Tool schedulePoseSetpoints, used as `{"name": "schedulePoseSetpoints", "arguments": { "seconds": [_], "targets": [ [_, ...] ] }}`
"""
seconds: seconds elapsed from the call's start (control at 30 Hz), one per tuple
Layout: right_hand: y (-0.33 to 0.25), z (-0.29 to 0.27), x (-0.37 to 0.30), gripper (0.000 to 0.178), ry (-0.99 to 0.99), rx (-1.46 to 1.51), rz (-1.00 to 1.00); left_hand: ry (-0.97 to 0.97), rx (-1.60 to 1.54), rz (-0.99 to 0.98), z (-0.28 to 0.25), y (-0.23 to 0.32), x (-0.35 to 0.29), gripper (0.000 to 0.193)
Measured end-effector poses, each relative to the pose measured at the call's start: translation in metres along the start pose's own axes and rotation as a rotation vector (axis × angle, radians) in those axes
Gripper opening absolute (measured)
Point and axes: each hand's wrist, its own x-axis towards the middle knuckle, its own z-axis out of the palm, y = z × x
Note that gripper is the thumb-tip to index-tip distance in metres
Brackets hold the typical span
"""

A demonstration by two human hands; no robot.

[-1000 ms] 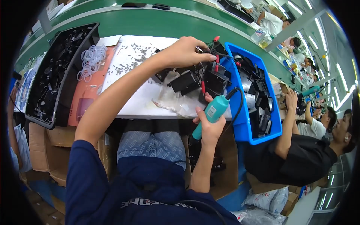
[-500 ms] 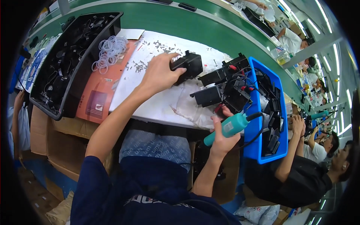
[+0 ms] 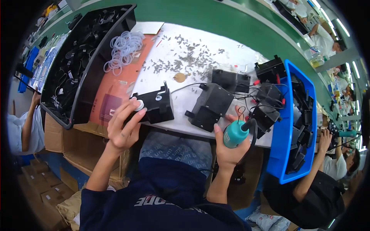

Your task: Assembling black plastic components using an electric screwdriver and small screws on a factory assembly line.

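My left hand (image 3: 125, 125) is closed, its fingers pinching a white round cap (image 3: 140, 105) at the left end of a black plastic box (image 3: 156, 109). A bent metal piece (image 3: 165, 87) stands up on that box, which sits by the table's front edge. My right hand (image 3: 231, 148) grips a teal electric screwdriver (image 3: 236, 134) with a black cord; its tip is hidden. The right thumb and fingers lie against the near side of a second black box (image 3: 212, 106), tilted on the table. A thin black cable links the two boxes.
Many small screws (image 3: 189, 57) lie scattered on the white sheet. More wired black boxes (image 3: 268, 96) stand beside a blue bin (image 3: 283, 154) holding similar parts. Clear rings (image 3: 125, 48) rest on an orange folder, next to a black crate (image 3: 77, 96). A co-worker (image 3: 308, 192) sits at right.
My left hand has come back toward me and to the left, now at a black box's white cap. The screwdriver has tilted more upright in my right hand. The whole view has shifted.
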Motion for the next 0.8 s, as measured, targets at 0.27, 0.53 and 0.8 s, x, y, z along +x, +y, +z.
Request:
{"name": "schedulePoseSetpoints", "arguments": {
  "seconds": [0.27, 0.53, 0.8],
  "targets": [
    [-0.029, 0.016, -0.001, 0.041, -0.204, -0.091, -0.227, -0.139, -0.234, -0.151, 0.012, 0.014, 0.004, 0.044],
    [-0.028, 0.010, 0.025, 0.039, -0.199, -0.315, -0.170, -0.183, -0.434, -0.243, 0.018, 0.011, 0.012, 0.045],
    [-0.021, -0.011, 0.024, 0.043, -0.127, -0.346, -0.057, -0.093, -0.208, -0.157, 0.004, 0.016, 0.029, 0.049]
  ]
}}
